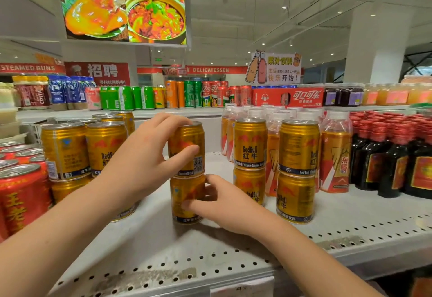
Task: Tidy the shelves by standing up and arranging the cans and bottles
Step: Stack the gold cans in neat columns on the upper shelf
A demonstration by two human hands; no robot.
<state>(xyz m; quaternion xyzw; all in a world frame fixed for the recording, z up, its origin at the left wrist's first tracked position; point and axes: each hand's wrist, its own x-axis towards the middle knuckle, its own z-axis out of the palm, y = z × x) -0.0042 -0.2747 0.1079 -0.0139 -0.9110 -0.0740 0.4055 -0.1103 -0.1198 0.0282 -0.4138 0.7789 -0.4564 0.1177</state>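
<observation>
Two gold cans stacked mid-shelf, both upright. Left hand (149, 156) wraps the top can (189, 147), fingers over the rim and thumb across the front label, closed on it. Right hand (219, 203) grips the bottom can (187, 201) from its right side, thumb on the front, fingers curled behind it. The bottom can stands on the white perforated shelf (233, 261), top can sits square on it, edges roughly in line. Just right: two more two-high stacks of gold cans (250, 143) (299, 148), upright, labels facing out, a gap between them and the held stack. Left of the held stack: a cluster of stacked gold cans (65, 151) packed close together, touching; the left forearm crosses in front of the lower ones. Far left: red cans (21, 198) in a tight block. Behind the right stacks: orange drink bottles (334, 154) with white caps, upright. Far right: dark bottles (392, 163) with red caps in rows. Upper shelf behind carries mixed soda cans (191, 96) and a red carton (287, 96).
</observation>
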